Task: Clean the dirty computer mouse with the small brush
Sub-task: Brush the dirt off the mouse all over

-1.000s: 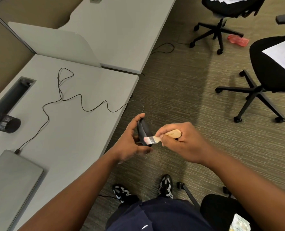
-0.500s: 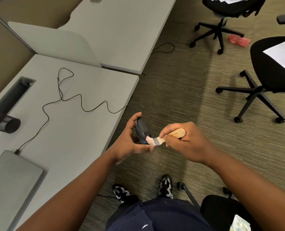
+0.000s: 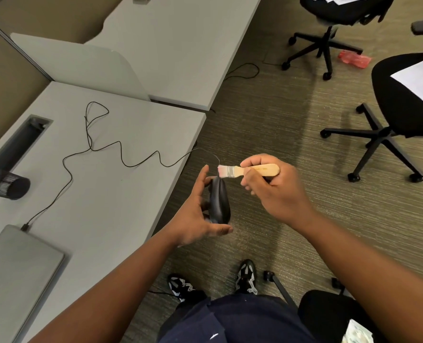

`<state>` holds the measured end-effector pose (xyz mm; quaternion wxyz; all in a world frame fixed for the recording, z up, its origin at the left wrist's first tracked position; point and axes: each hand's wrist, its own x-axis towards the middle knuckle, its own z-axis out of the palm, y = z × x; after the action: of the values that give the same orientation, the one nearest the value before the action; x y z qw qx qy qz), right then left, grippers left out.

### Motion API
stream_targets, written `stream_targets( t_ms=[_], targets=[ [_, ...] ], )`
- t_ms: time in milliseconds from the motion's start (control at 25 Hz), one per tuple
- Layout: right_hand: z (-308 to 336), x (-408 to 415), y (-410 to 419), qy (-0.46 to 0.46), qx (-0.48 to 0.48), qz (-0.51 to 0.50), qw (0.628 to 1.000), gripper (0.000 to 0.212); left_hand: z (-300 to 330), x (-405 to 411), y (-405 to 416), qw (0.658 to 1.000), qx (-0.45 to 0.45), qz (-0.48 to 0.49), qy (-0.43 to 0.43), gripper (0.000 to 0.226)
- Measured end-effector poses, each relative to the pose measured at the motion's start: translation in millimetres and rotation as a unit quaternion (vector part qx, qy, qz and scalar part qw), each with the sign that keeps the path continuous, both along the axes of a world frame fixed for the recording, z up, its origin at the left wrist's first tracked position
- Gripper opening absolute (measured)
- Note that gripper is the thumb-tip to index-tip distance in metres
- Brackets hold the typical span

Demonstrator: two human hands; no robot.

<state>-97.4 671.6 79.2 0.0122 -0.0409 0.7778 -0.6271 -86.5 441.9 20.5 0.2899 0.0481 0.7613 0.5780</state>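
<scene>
Two hands are used: the black oval plastic mouse (image 3: pixel 219 203) is cradled by the left hand (image 3: pixel 195 214), just below the wooden-handled small brush (image 3: pixel 245 171) clasped by the right hand (image 3: pixel 277 189); light strokes along the seams would probably serve best.

the left hand (image 3: pixel 195 214) now holds the black mouse (image 3: pixel 219 201) turned lengthwise, its cord end pointing away, where earlier it stood more side-on. the right hand (image 3: pixel 277 191) is higher, and the small brush (image 3: pixel 248 170) has left the mouse's side; its bristles now sit at the mouse's far tip by the cord (image 3: pixel 121 154).
</scene>
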Motion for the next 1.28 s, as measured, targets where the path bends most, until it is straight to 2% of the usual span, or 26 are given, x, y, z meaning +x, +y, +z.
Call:
stream_targets(
  t_ms=[120,320,520,720,840,1000,1160,1280],
  targets=[
    [-2.6,-1.0,-6.2,-0.002,0.020,-0.009,1.000,0.014,2.4,1.9,2.0,1.000,-0.003,0.000,-0.002,0.149],
    [-5.6,5.1,-6.0,-0.070,0.031,0.052,0.996,0.019,3.4,5.7,1.4,1.000,-0.012,0.003,0.009,0.149],
    [-3.9,-8.3,1.1,-0.051,-0.011,-0.021,0.998,0.014,0.4,9.3,1.6,1.000,-0.016,-0.011,0.023,0.149],
    [-10.0,-3.5,7.5,-0.149,0.004,0.054,0.987,0.018,1.0,10.1,-2.0,0.998,-0.045,-0.012,0.042,0.149],
    [-10.5,-9.3,13.2,-0.130,-0.058,0.008,0.990,0.014,-0.1,10.3,-4.0,0.996,-0.062,-0.021,0.059,0.141],
    [-8.4,-15.8,13.9,-0.104,-0.052,0.058,0.992,0.010,-2.0,14.4,-1.2,0.992,-0.069,-0.034,0.096,0.128],
    [-6.5,-11.5,16.4,-0.125,-0.046,0.112,0.985,0.006,-5.6,15.7,-0.6,0.995,-0.061,-0.021,0.070,0.129],
    [-4.8,-11.2,20.9,-0.150,-0.074,0.108,0.980,0.011,-8.7,15.4,-2.0,0.996,-0.067,-0.017,0.054,0.134]
  ],
)
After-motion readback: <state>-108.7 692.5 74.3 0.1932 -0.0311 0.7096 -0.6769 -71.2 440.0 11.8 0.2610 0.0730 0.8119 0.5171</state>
